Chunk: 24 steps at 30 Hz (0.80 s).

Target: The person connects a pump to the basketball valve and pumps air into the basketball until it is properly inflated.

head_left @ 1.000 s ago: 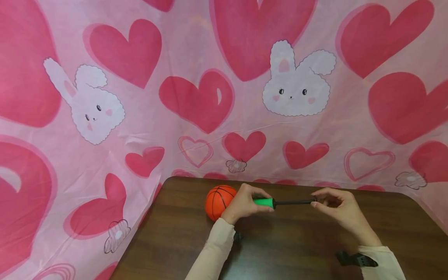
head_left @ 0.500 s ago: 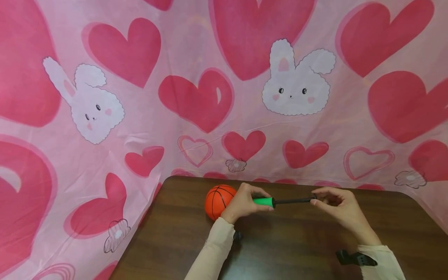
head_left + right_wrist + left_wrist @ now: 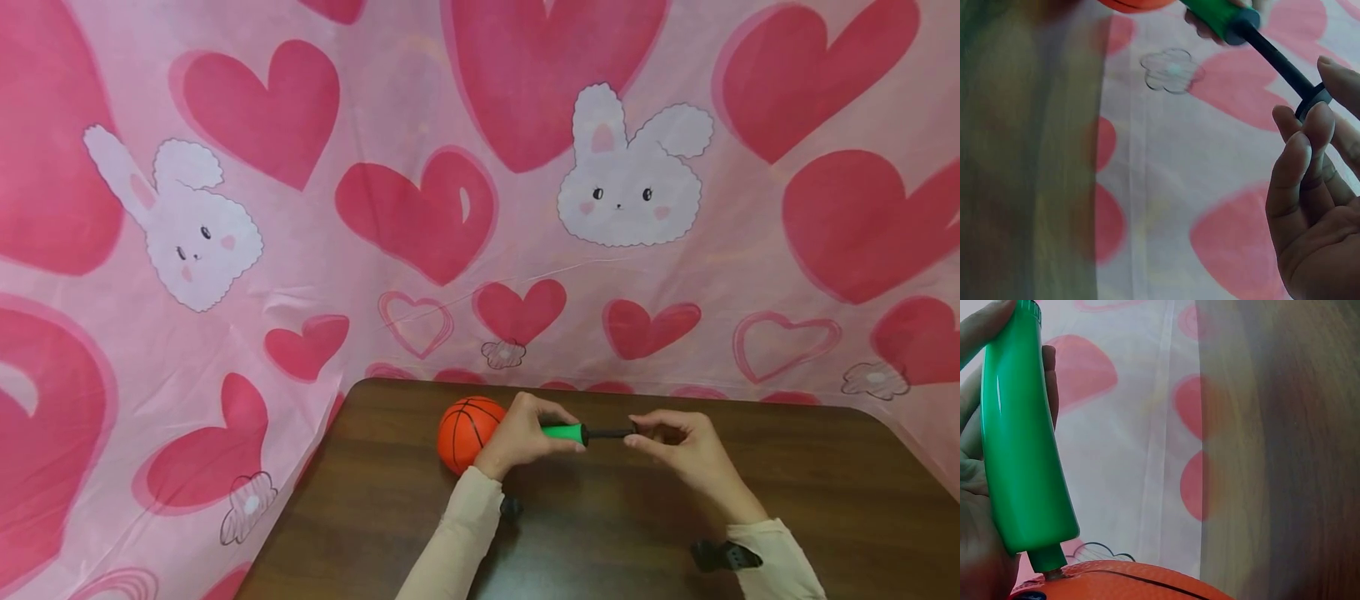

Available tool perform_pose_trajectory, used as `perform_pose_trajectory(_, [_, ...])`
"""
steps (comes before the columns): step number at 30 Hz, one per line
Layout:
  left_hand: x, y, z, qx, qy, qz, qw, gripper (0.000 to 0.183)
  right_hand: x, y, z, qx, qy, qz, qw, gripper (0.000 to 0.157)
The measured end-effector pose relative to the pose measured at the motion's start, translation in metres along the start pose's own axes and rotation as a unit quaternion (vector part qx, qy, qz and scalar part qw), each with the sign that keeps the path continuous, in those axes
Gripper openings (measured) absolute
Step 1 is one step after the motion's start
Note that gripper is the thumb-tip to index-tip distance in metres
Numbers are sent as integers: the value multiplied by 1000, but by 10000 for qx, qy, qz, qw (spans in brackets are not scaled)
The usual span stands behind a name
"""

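Observation:
My left hand (image 3: 522, 431) grips the green barrel of a small hand pump (image 3: 1025, 437). In the left wrist view, the pump's nozzle end meets the top of an orange toy basketball (image 3: 1129, 581). A black plunger rod (image 3: 1279, 59) sticks out of the barrel's other end, partly drawn out. My right hand (image 3: 686, 442) pinches the disc-shaped end of that rod between thumb and fingertips. In the head view the ball (image 3: 468, 433) sits left of the left hand, partly hidden by it, and the pump lies roughly level between both hands.
Below the hands is a dark brown wooden table (image 3: 600, 533) with rounded far corners. A pink cloth (image 3: 420, 83) with hearts and rabbit faces hangs behind it and on the left. A black wrist strap mount (image 3: 723, 555) shows at the right sleeve.
My right hand has moved left toward the left hand, and less of the black rod shows outside the barrel. Left hand and ball have stayed in place.

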<state>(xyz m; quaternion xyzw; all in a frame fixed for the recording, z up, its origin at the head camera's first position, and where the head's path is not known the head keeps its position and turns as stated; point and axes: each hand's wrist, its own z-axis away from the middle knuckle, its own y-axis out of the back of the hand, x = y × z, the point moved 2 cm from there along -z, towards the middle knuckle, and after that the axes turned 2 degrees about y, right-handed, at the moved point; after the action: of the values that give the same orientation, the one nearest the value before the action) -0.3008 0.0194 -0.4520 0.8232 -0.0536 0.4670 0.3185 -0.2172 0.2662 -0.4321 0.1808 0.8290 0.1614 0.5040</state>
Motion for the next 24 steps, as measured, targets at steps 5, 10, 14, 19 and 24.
perform_pose_trajectory(5, [0, -2, -1, -22, -23, -57, 10000, 27, 3, -19, -4, -97, -111, -164, 9998, 26])
perform_pose_trajectory(10, [-1, -4, -1, -72, -63, 14, 10000, 26, 3, -32, -6, -270, -157, -279, 9991, 26])
perform_pose_trajectory(14, [-1, -4, -1, -86, -45, 90, 9999, 27, 2, -34, -8, -268, -152, -198, 9993, 24])
perform_pose_trajectory(19, [0, -4, -1, -129, -23, 136, 9998, 26, 1, -31, -10, -246, -113, 37, 9996, 23])
perform_pose_trajectory(24, [-1, -4, 0, -112, -43, 142, 9998, 26, 1, -30, -10, -223, 6, 129, 9997, 22])
